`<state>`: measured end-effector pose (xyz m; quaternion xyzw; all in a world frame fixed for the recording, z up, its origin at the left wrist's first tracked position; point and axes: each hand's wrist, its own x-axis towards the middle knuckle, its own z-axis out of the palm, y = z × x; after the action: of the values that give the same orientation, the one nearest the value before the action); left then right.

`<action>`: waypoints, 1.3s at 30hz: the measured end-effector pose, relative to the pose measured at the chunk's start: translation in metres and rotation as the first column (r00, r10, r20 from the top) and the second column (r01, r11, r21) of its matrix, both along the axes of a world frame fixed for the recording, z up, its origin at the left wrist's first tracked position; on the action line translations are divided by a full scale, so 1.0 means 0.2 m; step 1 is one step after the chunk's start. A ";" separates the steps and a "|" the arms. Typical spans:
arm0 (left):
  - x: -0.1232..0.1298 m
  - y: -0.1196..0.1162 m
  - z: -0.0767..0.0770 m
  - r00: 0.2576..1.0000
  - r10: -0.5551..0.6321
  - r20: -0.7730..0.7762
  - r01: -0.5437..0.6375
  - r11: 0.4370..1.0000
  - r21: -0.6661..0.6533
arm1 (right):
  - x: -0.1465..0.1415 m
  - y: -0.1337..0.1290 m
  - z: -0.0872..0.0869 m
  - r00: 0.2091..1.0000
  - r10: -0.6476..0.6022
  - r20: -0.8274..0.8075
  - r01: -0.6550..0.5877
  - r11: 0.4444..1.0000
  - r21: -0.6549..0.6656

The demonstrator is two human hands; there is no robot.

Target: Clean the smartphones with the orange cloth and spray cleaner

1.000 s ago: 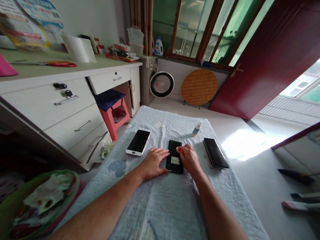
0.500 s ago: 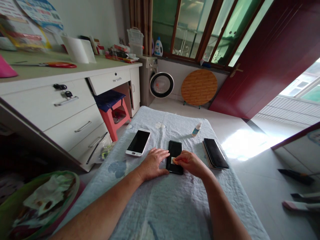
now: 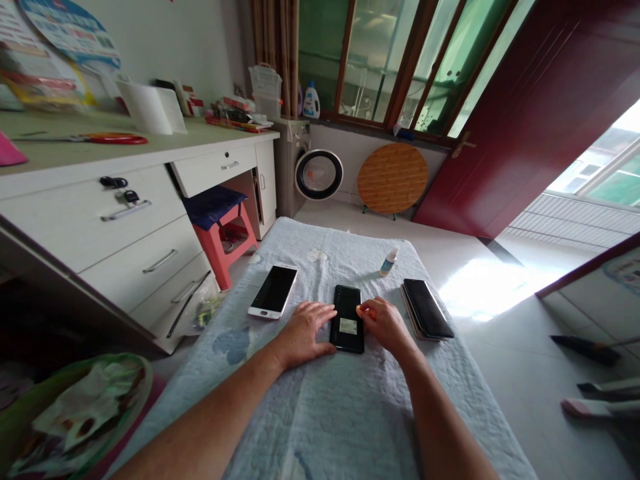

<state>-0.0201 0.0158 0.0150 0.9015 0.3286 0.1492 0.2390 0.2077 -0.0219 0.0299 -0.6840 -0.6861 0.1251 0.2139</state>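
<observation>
A black phone (image 3: pixel 347 303) lies on the cloth-covered table, with a pale label on its lower half. My left hand (image 3: pixel 306 331) rests flat along its left edge, fingers spread and fingertips touching the side. At the phone's right edge, my right hand (image 3: pixel 384 321) pinches a small orange piece (image 3: pixel 359 310), mostly covered by the fingers; its kind is not clear. Left of my hands lies a white phone (image 3: pixel 273 292) with a dark screen. To the right, a dark phone (image 3: pixel 427 307) lies on top of another flat item. A small spray bottle (image 3: pixel 389 261) stands behind.
A grey-blue cloth (image 3: pixel 320 427) covers the table. At left are a desk with drawers (image 3: pixel 145 227), a red stool (image 3: pixel 220 233) and a bin (image 3: pixel 85 407). Beyond the table stand a washing machine with its door open (image 3: pixel 320 175) and a round wooden board (image 3: pixel 393 177).
My right hand has moved with the orange piece from over the label to the phone's right edge, uncovering the label. My left hand stays at the left edge. The whole view has shifted slightly.
</observation>
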 end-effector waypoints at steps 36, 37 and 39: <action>0.01 -0.03 0.03 0.998 0.044 0.038 -0.046 0.998 0.047 | -0.02 -0.03 0.03 0.929 -0.297 0.220 0.238 0.936 0.260; 0.01 -0.03 0.03 0.998 0.045 0.033 -0.046 0.998 0.043 | -0.04 -0.03 0.04 0.942 -0.266 0.203 0.209 0.942 0.264; 0.01 -0.04 0.04 0.998 0.051 0.025 -0.052 0.998 0.036 | -0.08 -0.04 0.06 0.971 -0.173 0.166 0.138 0.969 0.206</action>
<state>-0.0180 0.0086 0.0225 0.8951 0.3458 0.1721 0.2227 0.1909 -0.0303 0.0409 -0.7204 -0.6558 -0.0225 0.2247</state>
